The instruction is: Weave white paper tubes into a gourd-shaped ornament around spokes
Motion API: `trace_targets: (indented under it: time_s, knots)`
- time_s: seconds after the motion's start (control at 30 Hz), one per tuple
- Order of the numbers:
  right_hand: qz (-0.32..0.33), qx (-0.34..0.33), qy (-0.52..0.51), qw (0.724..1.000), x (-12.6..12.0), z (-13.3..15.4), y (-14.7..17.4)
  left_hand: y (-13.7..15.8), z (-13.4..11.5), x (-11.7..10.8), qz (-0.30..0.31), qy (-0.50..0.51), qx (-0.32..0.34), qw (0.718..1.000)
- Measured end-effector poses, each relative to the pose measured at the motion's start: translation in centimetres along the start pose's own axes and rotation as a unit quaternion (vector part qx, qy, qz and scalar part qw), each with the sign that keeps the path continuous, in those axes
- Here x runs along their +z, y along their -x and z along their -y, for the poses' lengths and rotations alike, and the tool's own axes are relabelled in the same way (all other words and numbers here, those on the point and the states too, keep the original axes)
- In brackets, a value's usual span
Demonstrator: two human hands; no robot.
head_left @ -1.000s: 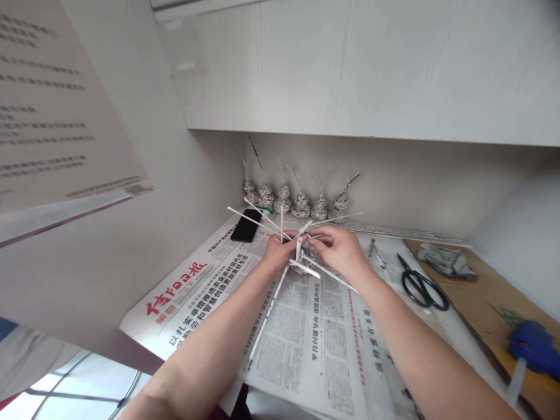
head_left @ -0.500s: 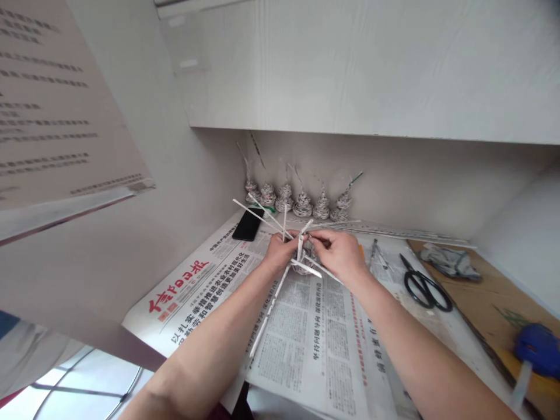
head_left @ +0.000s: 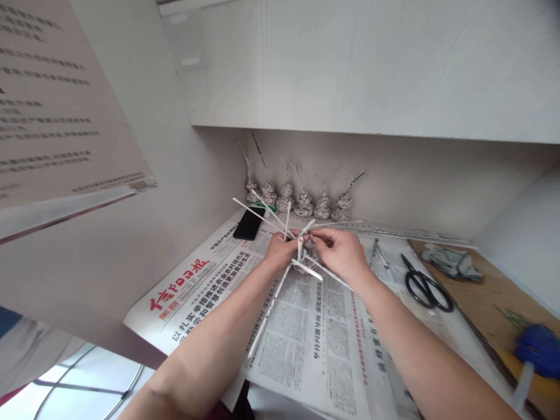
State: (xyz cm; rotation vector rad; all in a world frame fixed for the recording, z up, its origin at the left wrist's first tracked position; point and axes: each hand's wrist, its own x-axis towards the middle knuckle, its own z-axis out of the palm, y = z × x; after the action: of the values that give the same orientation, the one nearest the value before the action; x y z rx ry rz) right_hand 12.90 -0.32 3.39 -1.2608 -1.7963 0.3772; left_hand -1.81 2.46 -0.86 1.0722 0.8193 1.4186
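Observation:
Both hands meet over a small woven paper piece (head_left: pixel 303 267), whose white rolled-paper rods stick out in several directions. My left hand (head_left: pixel 281 249) is closed around its left side, thumb toward the top. From the right, my right hand (head_left: pixel 339 251) pinches a paper rod close to the weave, fingertips almost touching the left thumb. One long paper rod (head_left: pixel 266 318) slants down toward me over the newspaper (head_left: pixel 301 344). The hands cover much of the woven body.
Several woven gourd-shaped pieces (head_left: pixel 304 204) stand along the back wall. A black phone (head_left: pixel 249 223) lies at the left. To the right are black scissors (head_left: pixel 426 289), a crumpled cloth (head_left: pixel 452 261) on cardboard (head_left: pixel 476 297), and a blue glue gun (head_left: pixel 538 350). A cabinet (head_left: pixel 371 70) overhangs the table.
The hands stay at the weave with only slight finger movement. One rod at the right now reaches a little farther below the right hand. The view has shifted slightly.

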Motion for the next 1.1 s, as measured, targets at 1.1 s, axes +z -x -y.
trace_targets:
  time_s: [1.1]
  knots:
    - [-0.016, -0.118, 0.081, 0.99, 0.63, -0.42, 0.33, 0.2, -0.72, 0.27, -0.032, 0.019, -0.065, 0.997]
